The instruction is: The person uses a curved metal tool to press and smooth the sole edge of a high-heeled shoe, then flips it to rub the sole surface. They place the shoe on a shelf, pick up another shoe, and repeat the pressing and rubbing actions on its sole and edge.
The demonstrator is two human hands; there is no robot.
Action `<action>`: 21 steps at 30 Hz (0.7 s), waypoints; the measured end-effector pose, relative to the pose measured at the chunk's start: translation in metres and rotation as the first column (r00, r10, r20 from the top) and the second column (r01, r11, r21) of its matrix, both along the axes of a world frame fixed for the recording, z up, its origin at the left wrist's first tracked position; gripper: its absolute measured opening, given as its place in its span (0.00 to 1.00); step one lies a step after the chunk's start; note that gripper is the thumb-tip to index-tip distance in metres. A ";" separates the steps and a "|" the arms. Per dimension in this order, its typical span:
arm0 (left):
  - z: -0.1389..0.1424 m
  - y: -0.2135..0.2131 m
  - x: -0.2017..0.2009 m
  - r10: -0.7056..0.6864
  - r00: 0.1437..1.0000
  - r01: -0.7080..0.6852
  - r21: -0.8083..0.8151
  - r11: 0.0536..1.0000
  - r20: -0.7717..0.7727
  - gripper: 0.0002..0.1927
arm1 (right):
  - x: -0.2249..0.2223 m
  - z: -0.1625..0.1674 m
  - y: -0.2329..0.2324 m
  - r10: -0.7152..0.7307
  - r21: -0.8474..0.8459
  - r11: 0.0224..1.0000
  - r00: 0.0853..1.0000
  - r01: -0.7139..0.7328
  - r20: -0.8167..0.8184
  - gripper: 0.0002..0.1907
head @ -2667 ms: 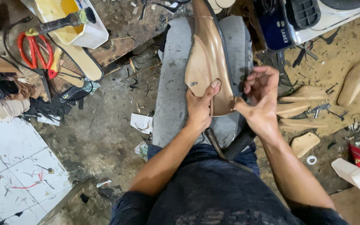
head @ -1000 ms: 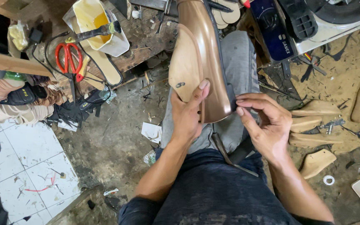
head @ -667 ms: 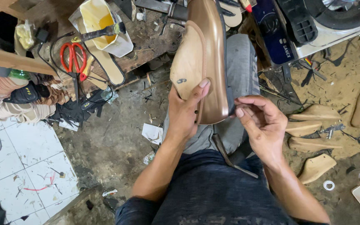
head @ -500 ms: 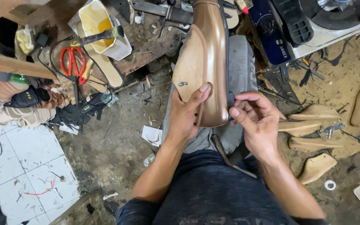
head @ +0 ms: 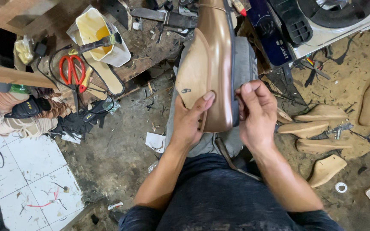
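On the lap, both hands, left [head: 191,122] and right [head: 255,113], grip one tan shoe [head: 213,64]; four wooden lasts [head: 317,128] lie nearby.

Soft, even daylight fills the workshop floor, brightest on the white tiles [head: 26,171] far left of the fingers [head: 205,99]. A glossy sheen runs along the brown leather upper [head: 219,64] just beyond the fingertips. Shadows stay faint, deepest under the wooden plank [head: 13,75] at upper left. The right hand [head: 255,115] shows slight motion blur; frame edges bow with wide-angle distortion.
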State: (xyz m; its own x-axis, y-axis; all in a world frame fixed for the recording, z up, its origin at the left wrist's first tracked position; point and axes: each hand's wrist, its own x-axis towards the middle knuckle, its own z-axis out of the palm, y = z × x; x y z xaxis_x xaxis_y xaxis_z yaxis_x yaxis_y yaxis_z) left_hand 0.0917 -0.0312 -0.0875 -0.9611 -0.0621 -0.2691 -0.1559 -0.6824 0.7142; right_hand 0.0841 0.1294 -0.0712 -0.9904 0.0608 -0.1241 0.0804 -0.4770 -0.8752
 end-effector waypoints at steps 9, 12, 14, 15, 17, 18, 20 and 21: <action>0.007 -0.008 -0.011 0.001 0.999 -0.004 -0.061 0.998 -0.050 0.26 | 0.006 0.014 0.008 0.089 0.353 0.936 0.975 -0.011 -0.206 0.07; 0.014 -0.012 -0.022 -0.034 0.999 0.036 -0.114 0.993 0.022 0.26 | -0.004 0.022 0.013 0.043 0.136 0.990 0.991 -0.025 -0.127 0.07; 0.022 -0.019 -0.036 -0.046 0.976 0.062 -0.067 0.996 0.214 0.27 | -0.010 0.028 0.019 0.065 -0.161 0.984 0.995 -0.077 -0.077 0.06; 0.027 -0.026 -0.043 -0.179 0.977 0.177 0.023 0.984 0.119 0.25 | -0.010 0.030 0.020 0.094 -0.201 0.973 0.989 -0.116 -0.118 0.09; 0.037 -0.039 -0.055 -0.408 0.907 0.420 0.158 0.894 -0.104 0.26 | -0.008 0.032 0.022 0.143 -0.275 0.941 0.970 -0.195 -0.199 0.16; 0.040 -0.040 -0.061 -0.422 0.904 0.427 0.160 0.890 -0.069 0.26 | -0.005 0.033 0.021 0.112 -0.232 0.960 0.974 -0.157 -0.195 0.16; 0.043 -0.038 -0.072 -0.455 0.891 0.448 0.165 0.878 0.002 0.27 | 0.002 0.031 0.018 0.039 -0.145 0.987 0.981 -0.067 -0.192 0.17; 0.044 -0.037 -0.074 -0.430 0.903 0.421 0.161 0.893 0.018 0.26 | 0.005 0.031 0.016 0.033 -0.007 0.999 0.979 -0.035 -0.202 0.11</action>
State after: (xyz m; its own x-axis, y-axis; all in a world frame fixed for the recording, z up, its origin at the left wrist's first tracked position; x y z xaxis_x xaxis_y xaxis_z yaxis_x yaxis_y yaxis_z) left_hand 0.0179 -0.0686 -0.0437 -0.8710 0.3945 -0.2929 -0.4892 -0.6402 0.5923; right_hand 0.0894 0.1456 -0.0406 -0.9966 0.0267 0.0776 -0.0808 -0.4863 -0.8700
